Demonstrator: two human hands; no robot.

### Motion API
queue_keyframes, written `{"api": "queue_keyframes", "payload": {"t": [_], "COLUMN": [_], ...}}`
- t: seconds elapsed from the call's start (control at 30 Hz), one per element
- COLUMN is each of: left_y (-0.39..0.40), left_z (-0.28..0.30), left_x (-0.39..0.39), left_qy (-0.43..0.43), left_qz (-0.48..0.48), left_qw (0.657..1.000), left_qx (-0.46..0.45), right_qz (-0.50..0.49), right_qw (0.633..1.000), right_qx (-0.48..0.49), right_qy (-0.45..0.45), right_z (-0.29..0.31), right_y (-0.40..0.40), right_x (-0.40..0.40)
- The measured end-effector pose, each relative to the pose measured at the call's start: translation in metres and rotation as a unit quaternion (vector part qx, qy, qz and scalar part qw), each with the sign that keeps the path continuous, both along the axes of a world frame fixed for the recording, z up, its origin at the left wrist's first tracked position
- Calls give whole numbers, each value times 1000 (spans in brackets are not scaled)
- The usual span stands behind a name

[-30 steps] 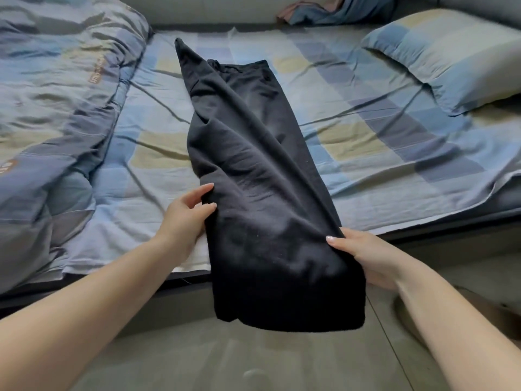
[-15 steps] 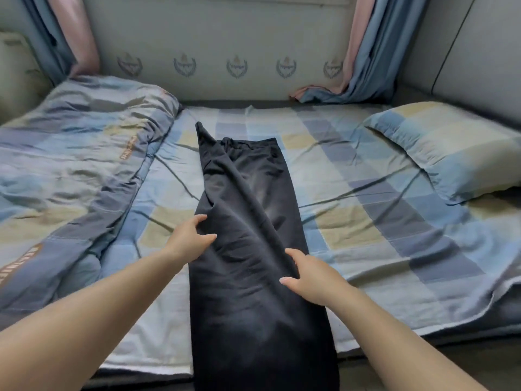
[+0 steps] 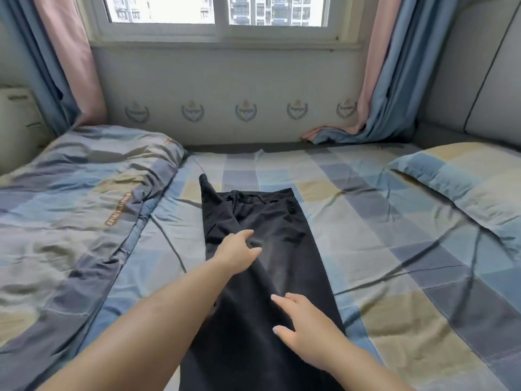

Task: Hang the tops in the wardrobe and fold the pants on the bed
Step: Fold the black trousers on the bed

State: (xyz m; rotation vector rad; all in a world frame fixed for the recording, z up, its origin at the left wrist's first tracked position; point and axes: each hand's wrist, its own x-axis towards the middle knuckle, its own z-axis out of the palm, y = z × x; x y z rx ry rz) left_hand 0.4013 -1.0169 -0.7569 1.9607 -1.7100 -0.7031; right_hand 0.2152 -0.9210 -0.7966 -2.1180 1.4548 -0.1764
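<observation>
Black pants [image 3: 262, 249] are pressed flat on the bed [image 3: 380, 249] by the left hand [image 3: 235, 253] and right hand [image 3: 304, 328], fingers extended, nothing gripped; the quilt [image 3: 84, 207] lettering is unreadable.

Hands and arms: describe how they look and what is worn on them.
Both forearms are bare, with no sleeves in view. The left hand and right hand wear no gloves, and no rings, watch or bracelets show. The fingernails visible on the right hand look pale and rather long.

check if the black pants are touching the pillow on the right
Apart. The head view shows the black pants mid-bed and the pillow far right, with a wide stretch of checked sheet between them.
</observation>
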Motion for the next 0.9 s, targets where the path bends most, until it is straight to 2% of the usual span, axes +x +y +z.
{"api": "queue_keyframes", "payload": {"t": [0.13, 0.33, 0.43, 0.53, 0.63, 0.7, 0.77, 0.9], "left_y": [-82, -139, -152, -153, -171, -185, -193, -198], "left_z": [-19, -37, -39, -25, 4, 18, 16, -28], "left_x": [15, 40, 56, 52, 12, -31, -68, -121], "left_qy": [-36, -117, -141, -121, -86, -79, -74, -62], "left_qz": [39, 130, 152, 157, 101, 26, -37, -108], "left_qw": [997, 978, 976, 980, 982, 985, 988, 991], "left_qx": [48, 111, 73, -35, -134, -150, -128, -37], "right_qz": [30, 70, 75, 31, -62, -122, -173, -226], "right_qw": [999, 994, 992, 993, 981, 961, 943, 925], "right_qx": [-30, -79, -85, -85, -77, -63, -34, 26], "right_qy": [-19, -23, -49, -82, -167, -238, -283, -303], "right_z": [-15, -32, -34, -29, -16, -13, -19, -43], "right_y": [-37, -67, -77, -82, -86, -85, -81, -68], "right_x": [28, 55, 60, 50, 21, -5, -28, -64]}}
